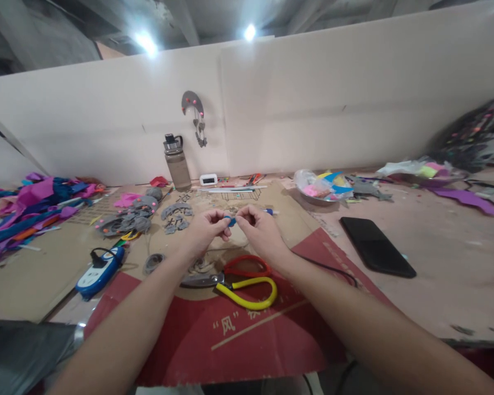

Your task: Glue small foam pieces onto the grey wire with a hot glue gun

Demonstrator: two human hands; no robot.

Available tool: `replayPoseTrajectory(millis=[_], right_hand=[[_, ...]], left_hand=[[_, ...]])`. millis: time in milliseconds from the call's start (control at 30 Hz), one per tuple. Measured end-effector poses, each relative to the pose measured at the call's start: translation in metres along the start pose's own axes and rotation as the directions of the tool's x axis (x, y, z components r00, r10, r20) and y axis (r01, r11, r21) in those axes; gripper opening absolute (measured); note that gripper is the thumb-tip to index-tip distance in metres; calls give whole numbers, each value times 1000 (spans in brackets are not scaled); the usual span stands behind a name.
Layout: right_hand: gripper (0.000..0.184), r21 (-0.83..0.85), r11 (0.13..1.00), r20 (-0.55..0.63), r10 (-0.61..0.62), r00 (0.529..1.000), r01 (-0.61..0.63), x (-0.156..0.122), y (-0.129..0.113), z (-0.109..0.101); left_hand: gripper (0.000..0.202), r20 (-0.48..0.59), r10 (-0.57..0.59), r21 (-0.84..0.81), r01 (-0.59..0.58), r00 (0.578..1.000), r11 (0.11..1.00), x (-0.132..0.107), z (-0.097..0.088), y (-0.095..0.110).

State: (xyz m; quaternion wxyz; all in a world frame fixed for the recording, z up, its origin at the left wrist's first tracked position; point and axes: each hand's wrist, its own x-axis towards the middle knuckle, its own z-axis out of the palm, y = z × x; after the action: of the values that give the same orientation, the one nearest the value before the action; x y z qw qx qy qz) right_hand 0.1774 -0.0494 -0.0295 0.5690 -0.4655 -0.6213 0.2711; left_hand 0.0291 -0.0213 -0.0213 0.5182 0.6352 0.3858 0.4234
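Note:
Between my two hands is a small blue piece [231, 220], perhaps felt; its exact shape is too small to make out. My left hand [211, 227] pinches it from the left, fingers closed. From the right, my right hand [258, 229] also has its fingertips closed at the piece. Just below them lie scissors [247, 293] with one red and one yellow handle, blades pointing left. A coil of grey cord [153, 263] rests left of the scissors. Grey cut-out pieces [176, 217] lie beyond my left hand.
A blue-and-white power strip [101, 271] lies at left, near a heap of coloured scraps [37, 206]. A bottle [178, 164] stands by the white partition [313, 109]. At right are a black phone [376, 247] and a metal bowl [313, 198] of scraps. Red-printed cardboard [247, 356] covers the front.

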Motion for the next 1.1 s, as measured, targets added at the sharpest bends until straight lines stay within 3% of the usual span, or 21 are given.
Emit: replayPoseTrajectory(millis=[200,933,1100], right_hand=[[13,-17,999,-15,39,999,-39,-1,-9,-2],[13,1,1000,-19,12,1000,-12,-3,-11,-2],[13,-13,1000,-39,-9,999,9,-1,-10,-5]], left_hand=[[21,-1,17,-29,-17,1000,999,-2,2,2],[18,-19,52,25,-51,998,998,-6,2,5],[20,-5,59,-27,-59,998,998,-4,3,6]])
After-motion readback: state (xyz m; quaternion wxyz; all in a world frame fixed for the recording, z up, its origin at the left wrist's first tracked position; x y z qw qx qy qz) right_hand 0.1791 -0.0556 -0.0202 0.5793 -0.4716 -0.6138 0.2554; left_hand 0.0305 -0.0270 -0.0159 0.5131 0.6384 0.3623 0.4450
